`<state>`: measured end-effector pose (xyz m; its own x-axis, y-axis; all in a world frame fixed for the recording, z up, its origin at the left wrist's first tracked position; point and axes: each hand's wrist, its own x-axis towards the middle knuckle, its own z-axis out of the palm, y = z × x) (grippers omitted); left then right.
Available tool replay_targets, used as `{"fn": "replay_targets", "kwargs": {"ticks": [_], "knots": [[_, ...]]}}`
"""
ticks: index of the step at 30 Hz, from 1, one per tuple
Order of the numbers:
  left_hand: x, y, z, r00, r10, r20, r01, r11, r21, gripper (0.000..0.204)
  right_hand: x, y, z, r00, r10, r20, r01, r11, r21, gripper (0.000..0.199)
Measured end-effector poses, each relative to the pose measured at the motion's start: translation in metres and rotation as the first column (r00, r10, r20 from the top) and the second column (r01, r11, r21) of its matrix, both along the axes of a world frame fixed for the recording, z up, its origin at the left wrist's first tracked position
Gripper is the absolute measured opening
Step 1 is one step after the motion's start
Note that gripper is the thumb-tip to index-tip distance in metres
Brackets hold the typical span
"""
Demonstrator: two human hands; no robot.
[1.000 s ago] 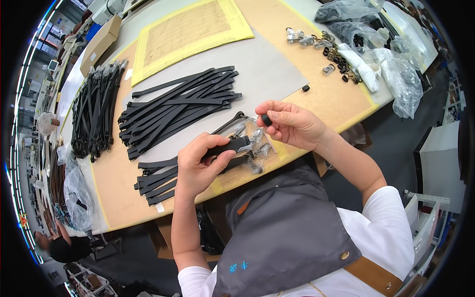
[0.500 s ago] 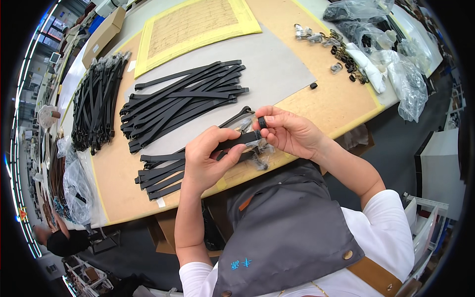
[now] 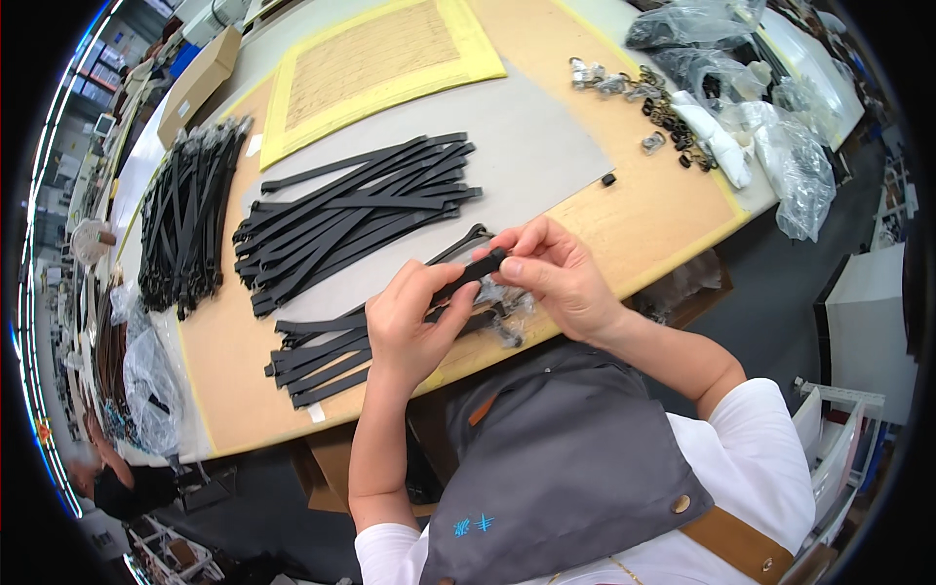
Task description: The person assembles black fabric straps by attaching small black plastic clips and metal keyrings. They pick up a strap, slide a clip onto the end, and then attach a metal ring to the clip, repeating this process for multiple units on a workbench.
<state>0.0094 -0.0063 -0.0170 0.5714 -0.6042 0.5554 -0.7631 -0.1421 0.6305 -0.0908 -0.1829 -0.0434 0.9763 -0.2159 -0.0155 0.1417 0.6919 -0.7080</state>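
A flat black strap [image 3: 466, 280] is pinched between the thumb and fingers of my left hand [image 3: 409, 314], its end pointing right. At that end sits a small black strap loop [image 3: 498, 255], gripped by the fingertips of my right hand [image 3: 564, 281]; whether the strap passes through it, I cannot tell. Beneath my hands lie clear-wrapped metal pieces [image 3: 511, 331]. More black straps [image 3: 322, 366] are laid out left of my left hand, and a larger heap of straps [image 3: 351, 219] spreads beyond it.
A third strap bundle [image 3: 192, 210] with metal fittings lies at the left. Farther off are a yellow-edged board [image 3: 385, 63] and a cardboard box [image 3: 200, 86]. Loose loops and fittings [image 3: 673, 127] and plastic bags [image 3: 795, 171] occupy the far right. Another person [image 3: 132, 483] is at lower left.
My right hand has moved down and left, bringing the loop from just above the strap's end onto it. My left hand keeps its pinch on the strap.
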Motion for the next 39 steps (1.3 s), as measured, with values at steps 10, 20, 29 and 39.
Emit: {"fn": "replay_targets", "kwargs": {"ticks": [10, 20, 29, 39], "knots": [[0.007, 0.007, -0.014, 0.987, -0.163, -0.015, 0.164, 0.981, 0.105, 0.056, 0.038, -0.081, 0.017, 0.904, 0.382, -0.193, -0.412, 0.653, -0.635, 0.026], [0.007, 0.012, -0.016, 0.961, -0.159, -0.227, 0.176, 0.983, 0.058, 0.029, 0.129, -0.297, -0.037, 0.888, -0.456, -0.067, -0.246, -0.347, -0.905, 0.060], [0.005, 0.022, -0.010, 0.935, -0.097, -0.341, 0.125, 0.990, 0.062, 0.024, 0.079, -0.233, -0.007, 0.913, -0.404, -0.048, -0.126, -0.170, -0.977, 0.025], [0.010, 0.018, -0.012, 0.932, -0.153, -0.330, 0.162, 0.987, -0.001, 0.025, 0.065, -0.239, 0.006, 0.909, -0.418, 0.003, 0.024, 0.045, -0.999, 0.021]]}}
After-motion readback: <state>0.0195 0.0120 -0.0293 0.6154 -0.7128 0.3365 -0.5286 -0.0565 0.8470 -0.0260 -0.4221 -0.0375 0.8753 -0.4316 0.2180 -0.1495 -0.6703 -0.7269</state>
